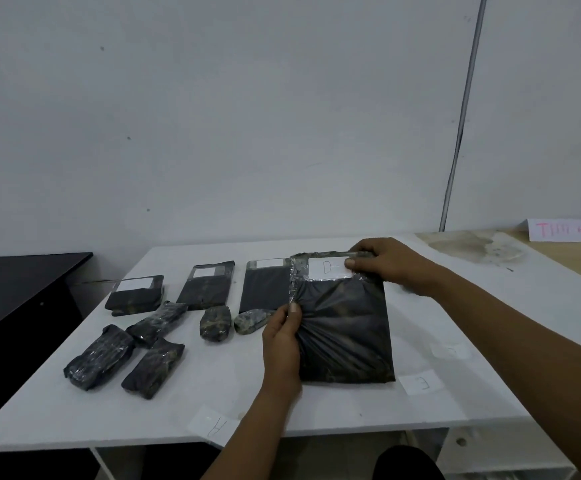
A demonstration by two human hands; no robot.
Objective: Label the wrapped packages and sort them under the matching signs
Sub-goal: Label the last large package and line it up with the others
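Fingers of the left hand pinched the left edge of one large dark package, while the right hand gripped its top edge, thumb pressed on the white label marked D. That package lay on the white desk at centre-right, with three flat labelled packages in a row to its left and five smaller wrapped bundles in front of them. Two paper signs, A and E, lay near the desk's front edge.
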